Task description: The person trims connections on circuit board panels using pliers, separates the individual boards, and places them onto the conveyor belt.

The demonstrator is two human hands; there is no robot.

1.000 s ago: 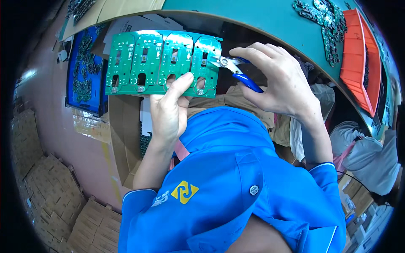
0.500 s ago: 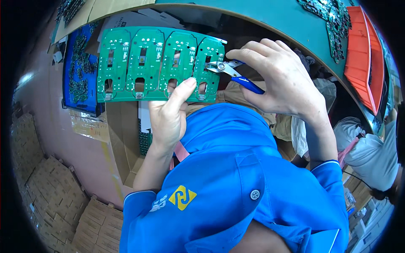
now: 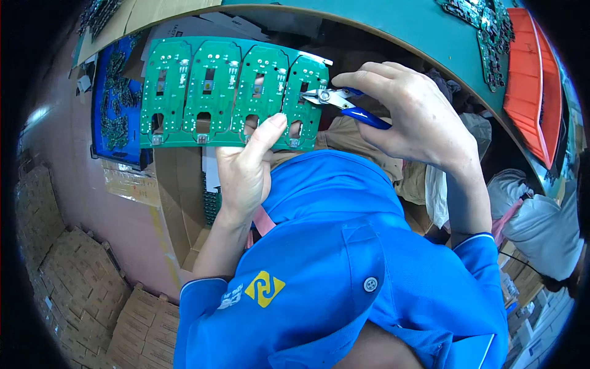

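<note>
My left hand point(image 3: 249, 166) grips the lower edge of a green circuit board panel point(image 3: 178, 101), its thumb lying over the front face. The panel is held up and divided into several rounded boards side by side, each with cut-out slots and small parts. My right hand point(image 3: 412, 114) is closed around side cutters point(image 3: 347, 106) with blue handles. Their metal jaws reach the rightmost board beside its upper slot; whether they touch it I cannot tell. My left fingers are hidden behind the panel.
A blue tray point(image 3: 110, 150) with many small boards stands at the left. On the green tabletop point(image 3: 381, 21) lie more boards point(image 3: 488, 43) near a red-orange bin point(image 3: 528, 92). Cardboard boxes point(image 3: 80, 277) cover the lower left floor. Another person's sleeve point(image 3: 541, 227) shows at right.
The side cutters have shifted slightly right, and their jaws and handles look closer together. My left hand and the panel have hardly moved.
</note>
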